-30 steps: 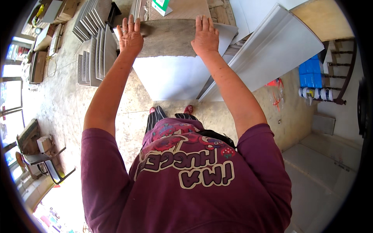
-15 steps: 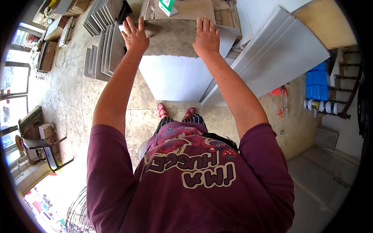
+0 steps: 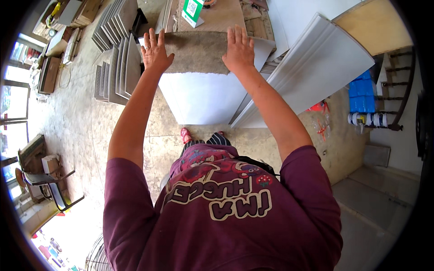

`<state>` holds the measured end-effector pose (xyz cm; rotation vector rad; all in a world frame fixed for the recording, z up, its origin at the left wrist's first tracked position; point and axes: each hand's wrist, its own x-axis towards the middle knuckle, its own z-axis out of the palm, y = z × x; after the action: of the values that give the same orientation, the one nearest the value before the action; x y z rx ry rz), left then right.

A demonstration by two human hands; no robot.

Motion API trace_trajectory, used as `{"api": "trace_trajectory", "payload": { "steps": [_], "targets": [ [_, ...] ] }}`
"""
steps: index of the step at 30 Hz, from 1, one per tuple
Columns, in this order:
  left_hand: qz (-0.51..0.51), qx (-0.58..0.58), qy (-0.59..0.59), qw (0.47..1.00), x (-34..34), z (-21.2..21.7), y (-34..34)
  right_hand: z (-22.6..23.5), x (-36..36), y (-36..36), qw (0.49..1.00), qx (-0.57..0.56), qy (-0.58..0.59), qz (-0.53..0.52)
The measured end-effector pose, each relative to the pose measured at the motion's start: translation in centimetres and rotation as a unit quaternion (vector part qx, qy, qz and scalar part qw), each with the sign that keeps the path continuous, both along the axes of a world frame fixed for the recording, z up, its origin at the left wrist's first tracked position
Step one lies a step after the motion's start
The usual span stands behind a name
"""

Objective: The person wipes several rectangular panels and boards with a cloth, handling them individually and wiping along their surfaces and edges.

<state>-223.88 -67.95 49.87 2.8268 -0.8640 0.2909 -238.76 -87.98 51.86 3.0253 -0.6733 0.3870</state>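
Note:
A grey-brown cloth (image 3: pixel 196 53) with a fuzzy front edge lies spread over the top of a white panel-fronted stand (image 3: pixel 199 101). At its left end rests my left hand (image 3: pixel 155 55), palm down, fingers stretched and the thumb apart. My right hand (image 3: pixel 239 49) lies flat at the right end, its fingers extended away from me. Neither hand is closed round anything. Both arms reach forward, nearly straight.
Beyond the cloth stands a green and white sign card (image 3: pixel 192 12) on a brown board. Upright tile panels (image 3: pixel 118 67) stand in racks at left. A large grey-white panel (image 3: pixel 307 67) leans at right, near blue packages (image 3: pixel 362 94) and a stair railing (image 3: pixel 403 95).
The whole view has shifted slightly, so the stand and cloth appear lower. Both hands stay at the ends of the cloth. My right shoe is now mostly hidden by the trouser leg.

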Motion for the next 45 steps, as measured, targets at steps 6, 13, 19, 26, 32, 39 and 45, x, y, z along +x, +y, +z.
{"api": "trace_trajectory", "payload": {
  "steps": [6, 13, 19, 26, 32, 39, 45],
  "targets": [
    [0.003, 0.021, 0.027, 0.999, 0.0, 0.2, -0.2, -1.4, -0.6, 0.7, 0.999, -0.007, -0.012, 0.052],
    [0.007, 0.002, 0.034, 0.999, -1.0, 0.3, -1.5, -1.7, -1.0, -0.1, 0.998, -0.028, -0.021, 0.043],
    [0.003, 0.006, 0.034, 0.999, -1.5, 0.3, -2.2, -1.7, -1.4, -1.1, 0.998, -0.059, 0.002, 0.013],
    [-0.008, -0.009, 0.023, 1.0, -2.9, 0.1, -3.4, -1.6, -2.7, -2.3, 0.998, -0.048, -0.033, 0.019],
    [-0.023, -0.008, 0.036, 0.999, -4.3, 0.3, -5.2, -1.5, -3.8, -4.0, 0.998, -0.065, -0.015, -0.002],
    [-0.033, -0.01, 0.045, 0.998, -5.9, 0.3, -7.3, -1.2, -5.0, -5.5, 0.997, -0.063, 0.005, -0.034],
    [-0.043, -0.021, 0.042, 0.998, -7.0, 0.1, -8.7, -1.0, -6.1, -6.5, 0.998, -0.046, 0.009, -0.049]
  ]
}}
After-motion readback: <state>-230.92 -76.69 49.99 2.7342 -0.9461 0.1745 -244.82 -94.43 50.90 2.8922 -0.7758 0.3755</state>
